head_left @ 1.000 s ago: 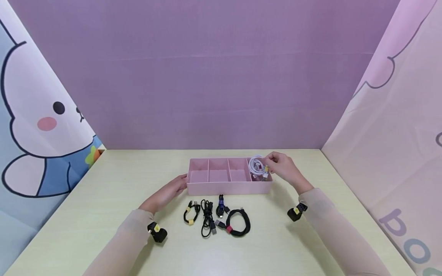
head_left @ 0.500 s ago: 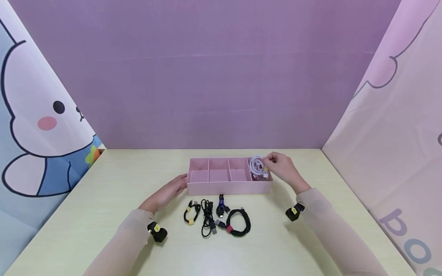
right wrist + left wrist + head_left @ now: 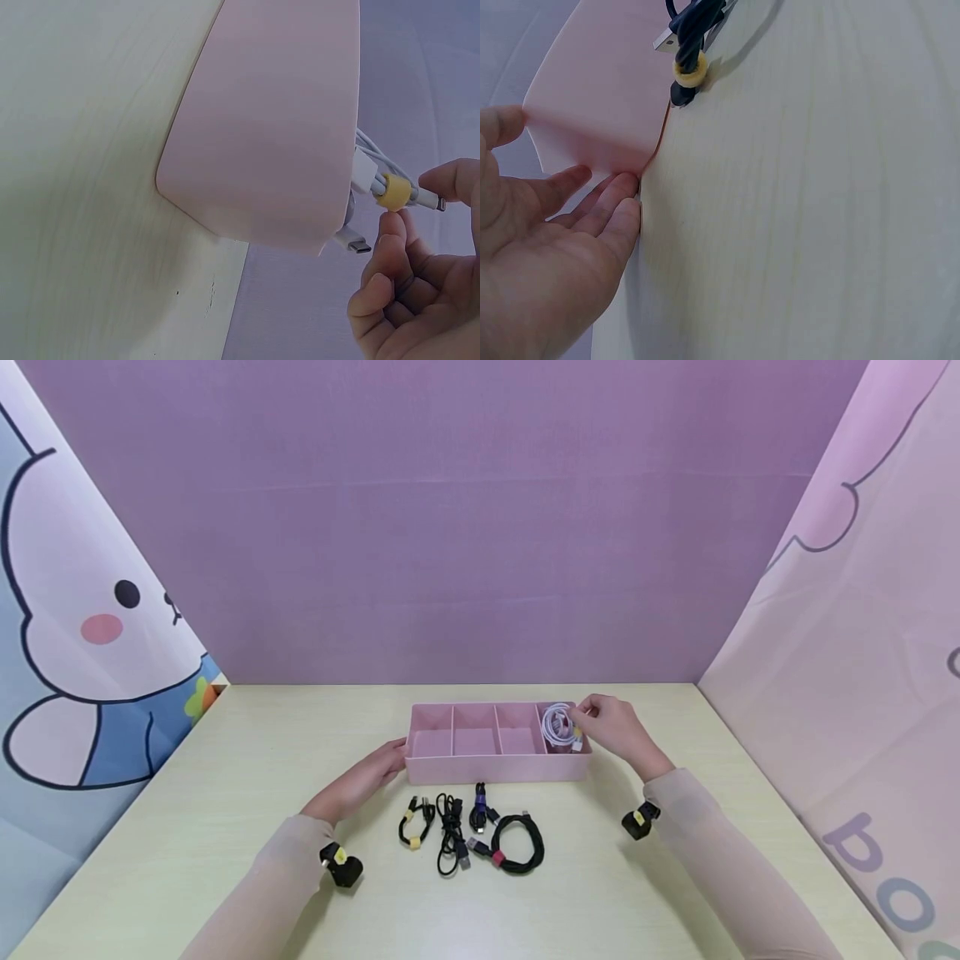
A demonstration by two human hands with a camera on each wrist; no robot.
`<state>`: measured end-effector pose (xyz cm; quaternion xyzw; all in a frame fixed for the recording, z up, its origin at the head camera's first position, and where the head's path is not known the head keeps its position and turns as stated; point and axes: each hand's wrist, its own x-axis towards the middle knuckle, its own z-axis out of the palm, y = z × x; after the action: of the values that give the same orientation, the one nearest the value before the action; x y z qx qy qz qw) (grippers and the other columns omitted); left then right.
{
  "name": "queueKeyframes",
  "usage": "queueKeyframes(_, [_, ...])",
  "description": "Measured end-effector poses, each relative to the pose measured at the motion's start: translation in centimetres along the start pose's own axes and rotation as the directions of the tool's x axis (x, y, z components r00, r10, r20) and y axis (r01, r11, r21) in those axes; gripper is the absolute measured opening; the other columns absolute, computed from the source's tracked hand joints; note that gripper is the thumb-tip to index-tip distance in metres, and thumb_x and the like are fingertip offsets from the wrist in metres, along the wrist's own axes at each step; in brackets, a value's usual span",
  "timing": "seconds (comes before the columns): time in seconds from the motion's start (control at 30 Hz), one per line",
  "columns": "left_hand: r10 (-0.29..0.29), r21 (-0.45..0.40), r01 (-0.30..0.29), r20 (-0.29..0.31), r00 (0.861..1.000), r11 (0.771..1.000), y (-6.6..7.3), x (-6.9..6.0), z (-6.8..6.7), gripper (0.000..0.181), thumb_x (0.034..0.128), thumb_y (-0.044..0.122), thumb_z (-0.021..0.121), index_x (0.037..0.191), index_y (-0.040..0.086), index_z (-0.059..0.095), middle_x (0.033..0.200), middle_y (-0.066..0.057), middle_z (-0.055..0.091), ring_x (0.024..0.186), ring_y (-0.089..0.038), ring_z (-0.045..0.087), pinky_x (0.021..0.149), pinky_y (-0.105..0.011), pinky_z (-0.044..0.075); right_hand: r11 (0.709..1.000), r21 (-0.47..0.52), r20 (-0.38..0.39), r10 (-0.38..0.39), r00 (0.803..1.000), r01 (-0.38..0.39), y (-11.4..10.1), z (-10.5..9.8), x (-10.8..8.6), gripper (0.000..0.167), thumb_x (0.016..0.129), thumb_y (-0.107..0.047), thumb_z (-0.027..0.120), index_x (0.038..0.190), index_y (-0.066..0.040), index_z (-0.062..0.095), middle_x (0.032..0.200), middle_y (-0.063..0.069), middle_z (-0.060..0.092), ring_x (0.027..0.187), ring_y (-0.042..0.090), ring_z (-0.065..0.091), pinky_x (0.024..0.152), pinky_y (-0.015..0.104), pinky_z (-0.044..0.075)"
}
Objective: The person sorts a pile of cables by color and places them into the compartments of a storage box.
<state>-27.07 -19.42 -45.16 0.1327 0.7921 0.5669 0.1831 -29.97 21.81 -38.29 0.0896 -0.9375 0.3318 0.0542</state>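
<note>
Now your right hand [image 3: 613, 727] pinches a white charging cable [image 3: 552, 737] in the pink organizer's [image 3: 495, 769] rightmost compartment [image 3: 564, 755], left hand [image 3: 366, 779] spread against the opposite end, though a jutting plug [image 3: 352, 241] could snag, tilting the cable.

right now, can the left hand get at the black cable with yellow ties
Probably yes: the left hand touches the pink box, but the yellow-tied cable lies close by, with nothing covering it.

Before you, a plain purple backdrop [image 3: 465, 527] rises behind a pale, wood-grained tabletop [image 3: 210, 810]; a cartoon-printed panel [image 3: 82, 568] slants along your left, a pale lettered sheet [image 3: 847, 693] along your right.
</note>
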Motion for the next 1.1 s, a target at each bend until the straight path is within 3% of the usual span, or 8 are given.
queueKeyframes(0.23, [0.003, 0.002, -0.003, -0.001, 1.000, 1.000, 0.1, 0.0, -0.1, 0.079, 0.1038, 0.061, 0.033, 0.160, 0.008, 0.018, 0.163, -0.013, 0.025, 0.147, -0.031, 0.029, 0.121, -0.042, 0.023, 1.000, -0.023, -0.001, -0.007, 1.000, 0.007, -0.1, 0.0, 0.1, 0.027, 0.096, -0.030, 0.060, 0.095, -0.003, 0.066, 0.086, 0.007, 0.064, 0.077, 0.022, 0.055, 0.064, 0.031, 0.045])
queueKeyframes(0.67, [-0.004, 0.007, 0.004, -0.008, 1.000, 1.000, 0.2, -0.2, 0.1, 0.079, 0.1036, 0.061, 0.033, 0.160, 0.008, 0.018, 0.162, -0.014, 0.026, 0.147, -0.032, 0.029, 0.121, -0.043, 0.022, 1.000, -0.026, -0.028, -0.011, 1.000, 0.010, -0.2, -0.8, -0.2, 0.040, 0.100, -0.043, 0.056, 0.100, -0.005, 0.067, 0.085, 0.006, 0.063, 0.076, 0.022, 0.055, 0.064, 0.033, 0.046])
queueKeyframes(0.87, [0.001, 0.013, -0.001, -0.006, 1.000, 1.000, 0.2, -0.1, 0.1, 0.079, 0.1038, 0.061, 0.033, 0.160, 0.008, 0.018, 0.163, -0.014, 0.025, 0.147, -0.032, 0.029, 0.121, -0.042, 0.023, 0.998, -0.041, -0.056, -0.047, 0.997, 0.045, -0.2, -1.7, -0.5, 0.036, 0.100, -0.039, 0.056, 0.101, -0.005, 0.068, 0.080, 0.005, 0.062, 0.070, 0.020, 0.053, 0.062, 0.033, 0.045])
queueKeyframes(1.1, [0.002, 0.011, -0.002, -0.006, 1.000, 1.000, 0.3, -0.2, 0.0, 0.079, 0.1042, 0.060, 0.033, 0.160, 0.007, 0.018, 0.163, -0.014, 0.025, 0.146, -0.032, 0.029, 0.121, -0.042, 0.023, 0.996, -0.017, -0.065, -0.089, 0.994, 0.088, -0.4, -1.9, -1.0, 0.027, 0.098, -0.030, 0.059, 0.101, -0.005, 0.070, 0.084, 0.004, 0.065, 0.074, 0.019, 0.057, 0.065, 0.033, 0.048])
